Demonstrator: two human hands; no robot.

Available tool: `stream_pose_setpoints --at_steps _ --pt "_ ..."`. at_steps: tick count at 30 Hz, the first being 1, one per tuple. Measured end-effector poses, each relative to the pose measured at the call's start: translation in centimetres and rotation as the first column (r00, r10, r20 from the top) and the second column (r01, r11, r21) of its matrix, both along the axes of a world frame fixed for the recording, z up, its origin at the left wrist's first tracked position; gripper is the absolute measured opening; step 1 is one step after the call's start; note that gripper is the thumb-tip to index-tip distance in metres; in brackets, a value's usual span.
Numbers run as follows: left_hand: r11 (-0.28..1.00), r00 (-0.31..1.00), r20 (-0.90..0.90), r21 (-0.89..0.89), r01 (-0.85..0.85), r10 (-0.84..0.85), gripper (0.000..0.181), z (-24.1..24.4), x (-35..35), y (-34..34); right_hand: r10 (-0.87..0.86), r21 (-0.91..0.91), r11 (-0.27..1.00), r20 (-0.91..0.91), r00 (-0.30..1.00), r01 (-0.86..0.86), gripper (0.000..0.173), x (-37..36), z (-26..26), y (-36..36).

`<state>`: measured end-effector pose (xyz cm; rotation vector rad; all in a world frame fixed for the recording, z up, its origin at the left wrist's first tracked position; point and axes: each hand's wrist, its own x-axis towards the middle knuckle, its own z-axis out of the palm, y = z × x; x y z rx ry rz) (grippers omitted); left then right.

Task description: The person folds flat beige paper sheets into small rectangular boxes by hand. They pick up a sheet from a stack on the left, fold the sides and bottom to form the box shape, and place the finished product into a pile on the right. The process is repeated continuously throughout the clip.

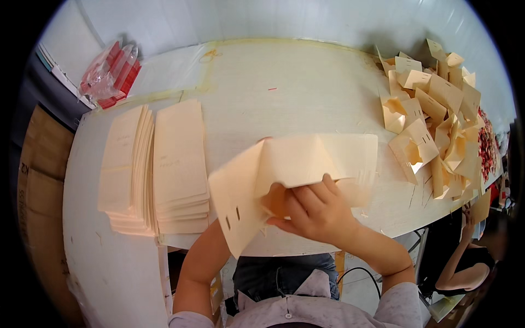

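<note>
A cream cardboard blank (287, 160), creased and partly folded, is held above the table's front edge. It has two slots in its left panel and a ragged-looking cut-out near its middle. My right hand (320, 209) grips the near edge of the piece, thumb and fingers around the cut-out. Behind the left panel my left hand (264, 139) is mostly hidden. Only a fingertip shows at the top fold, and the forearm passes beneath the card. To the left lie two stacks of flat cardboard blanks, one fanned stack (123, 164) and one neater stack (180, 156).
Folded cardboard pieces (434, 110) are heaped at the right, beside red shredded-looking material (488, 143). Red items in clear plastic (110, 74) sit at the back left. A large carton (41, 184) stands left of the table (246, 110). Another person (463, 262) works at lower right.
</note>
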<state>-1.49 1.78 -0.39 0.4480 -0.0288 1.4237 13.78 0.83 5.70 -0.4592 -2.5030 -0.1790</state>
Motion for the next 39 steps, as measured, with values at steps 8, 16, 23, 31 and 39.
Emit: stream_pose_setpoints --at_steps 8,16,23,31,39 --pt "0.969 0.936 0.256 0.016 0.246 -0.242 0.039 -3.0 -1.8 0.4 0.153 -0.277 0.945 -0.089 0.984 -0.172 0.034 -0.9 0.2 0.3" --pt "0.983 0.993 -0.098 0.167 0.079 -0.063 0.054 -0.1 -0.9 -0.7 0.034 -0.433 0.888 -0.28 0.959 -0.158 0.063 -1.9 -0.8 -0.8" --pt "0.97 0.976 -0.214 0.242 0.007 0.046 0.066 -0.4 -0.8 -0.3 -0.039 -0.42 0.905 -0.24 0.97 -0.067 0.061 -2.2 -1.2 -1.3" --pt "0.967 0.953 -0.28 0.251 -0.044 0.116 0.06 -1.7 -0.6 -0.1 -0.002 -0.281 0.957 -0.239 0.971 -0.067 0.053 -2.4 -1.3 -0.6" --pt "0.952 0.996 -0.086 0.304 0.029 -0.003 0.038 0.5 -0.7 -0.3 -0.057 -0.544 0.829 -0.318 0.946 -0.133 0.054 -2.6 -0.7 -1.7"
